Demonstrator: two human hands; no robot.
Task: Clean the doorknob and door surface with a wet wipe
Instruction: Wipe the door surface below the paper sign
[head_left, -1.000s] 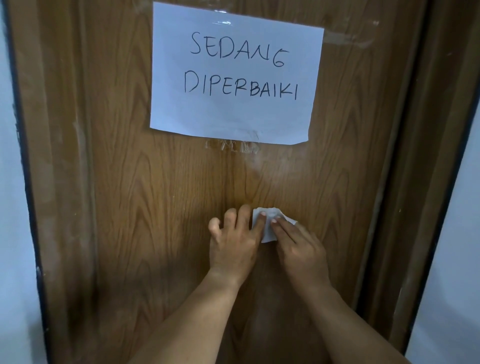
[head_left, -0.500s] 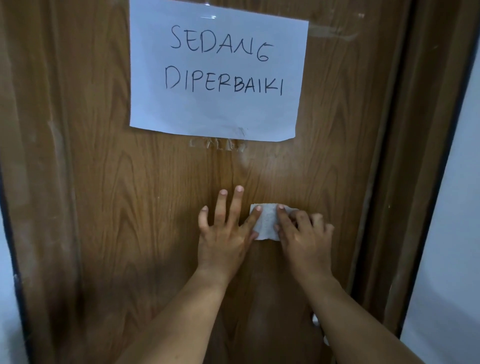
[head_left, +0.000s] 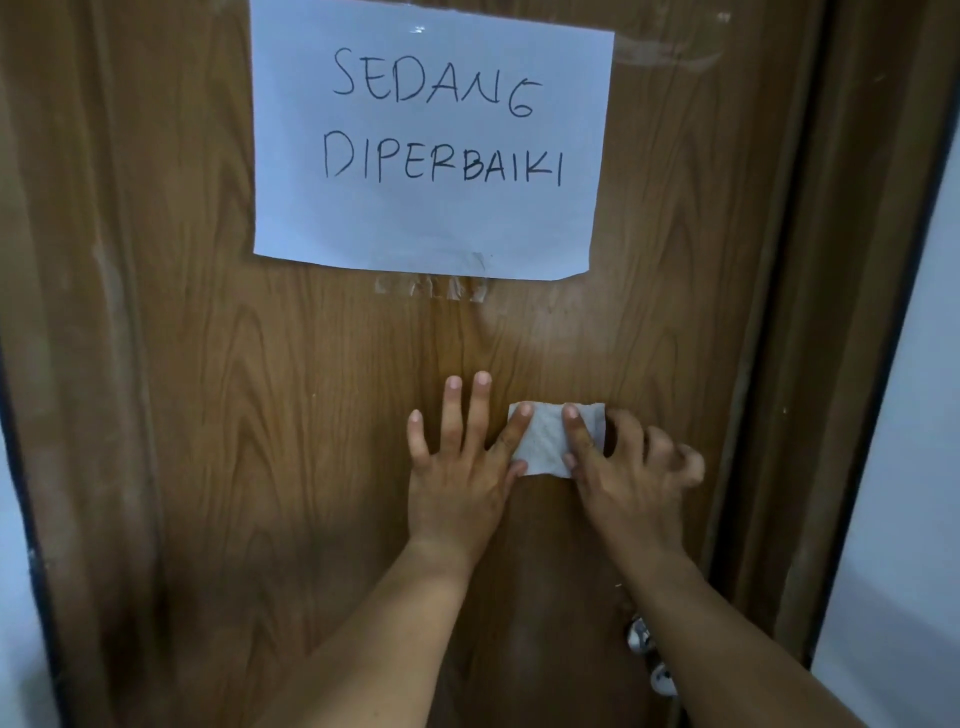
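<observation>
I see the wipe (head_left: 551, 439) flat on the door (head_left: 260, 415), below the sign (head_left: 431, 140), long axis level. It lies between my hands: left hand (head_left: 460, 467) splayed open, forefinger pinning its left end; right hand (head_left: 623, 478) spread, forefinger on its right half. Wipe small, white, creased. Knob (head_left: 641, 636) sits low, under my right forearm, so right is nearer.

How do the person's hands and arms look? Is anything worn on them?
Both the left hand and the right hand are bare, with no gloves, rings, watch or bracelet visible. The forearms are bare too; no sleeve shows anywhere in the picture. The fingernails are short and unpainted.
</observation>
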